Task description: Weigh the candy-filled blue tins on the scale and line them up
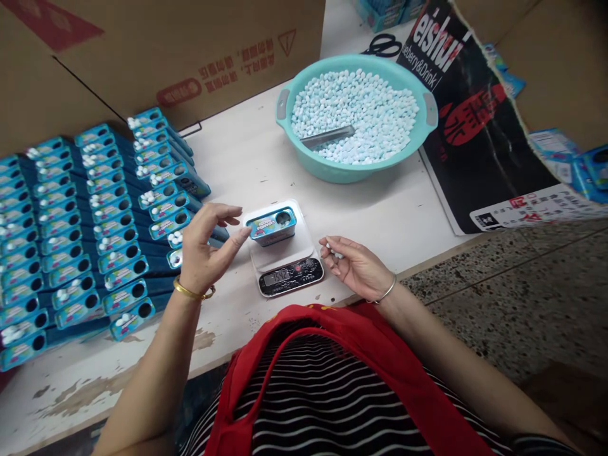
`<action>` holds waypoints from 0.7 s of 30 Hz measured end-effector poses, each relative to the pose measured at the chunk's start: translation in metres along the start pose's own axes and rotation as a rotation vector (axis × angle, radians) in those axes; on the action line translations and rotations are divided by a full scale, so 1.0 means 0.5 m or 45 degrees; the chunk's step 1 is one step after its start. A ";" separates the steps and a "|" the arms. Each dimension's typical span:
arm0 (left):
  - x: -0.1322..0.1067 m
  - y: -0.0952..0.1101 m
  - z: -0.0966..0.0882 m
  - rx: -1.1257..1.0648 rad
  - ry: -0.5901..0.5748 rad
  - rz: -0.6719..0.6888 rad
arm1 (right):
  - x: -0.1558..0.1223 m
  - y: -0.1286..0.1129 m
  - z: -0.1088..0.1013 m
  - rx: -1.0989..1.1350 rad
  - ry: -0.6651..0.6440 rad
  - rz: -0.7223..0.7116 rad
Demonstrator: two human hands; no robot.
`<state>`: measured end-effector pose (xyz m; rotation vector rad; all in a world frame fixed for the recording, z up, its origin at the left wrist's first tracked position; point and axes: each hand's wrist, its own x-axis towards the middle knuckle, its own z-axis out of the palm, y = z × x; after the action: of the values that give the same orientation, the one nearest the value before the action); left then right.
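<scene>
A blue candy tin (pixel 272 228) with a round hole in its top stands on a small white digital scale (pixel 280 256), whose lit display shows digits. Just left of the tin is my left hand (pixel 209 244), its thumb and fingers apart and nothing between them. To the right of the scale, my right hand (pixel 354 263) has its fingers curled in, with a few small white candies (pixel 336 253) held at the fingertips. Beyond the scale sits a turquoise basin (pixel 327 168) heaped with pale blue and white candies (pixel 370 107); a metal scoop (pixel 327 136) rests in them.
Rows of blue tins (pixel 114 231) fill the table's left side, several with white candies on top. Cardboard (pixel 142 50) stands behind them. Black scissors (pixel 384 45) lie past the basin. A black printed carton flap (pixel 456 120) leans at the right, beside the table edge.
</scene>
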<state>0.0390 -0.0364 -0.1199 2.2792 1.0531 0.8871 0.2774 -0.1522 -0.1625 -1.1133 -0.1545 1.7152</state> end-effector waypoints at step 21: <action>0.058 0.027 0.035 0.400 -0.573 0.137 | 0.057 -0.093 0.163 -0.489 -0.195 -0.403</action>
<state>0.0725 -0.0241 -0.1126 2.6415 0.9184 0.2263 0.2487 -0.0767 -0.1070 -1.1574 -0.7432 1.5166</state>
